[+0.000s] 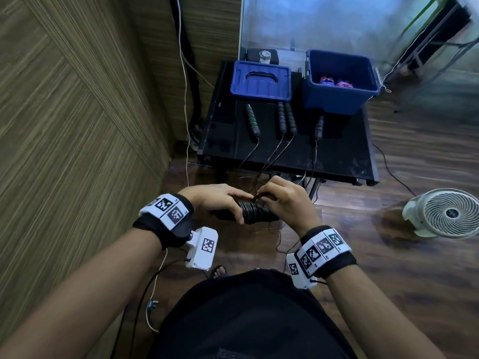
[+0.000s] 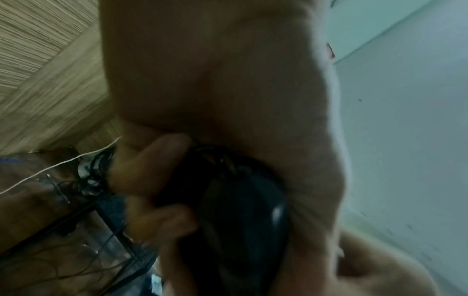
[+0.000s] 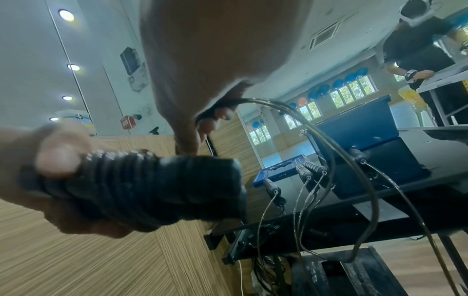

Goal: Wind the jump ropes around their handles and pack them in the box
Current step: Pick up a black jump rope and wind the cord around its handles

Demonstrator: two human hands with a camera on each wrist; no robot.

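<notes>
Gripping the coil-wrapped handles [image 1: 252,212] sideways, the left hand [image 1: 220,200] curled around them while right-hand fingers [image 1: 269,193] pinched the loose rope [image 3: 316,128] just above.

A low black table [image 1: 337,154] stands on the wooden floor [image 1: 425,156]. On its far side rest a blue lid [image 1: 260,81] and, to the right, an open blue box [image 1: 339,99]. Nearer lie a green-banded handle [image 1: 252,119], two black handles [image 1: 286,117] side by side, and another black handle [image 1: 319,126], their cords trailing off the front edge.

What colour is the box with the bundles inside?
Dark blue. The box shows best in the head view, standing open on the black table.
</notes>
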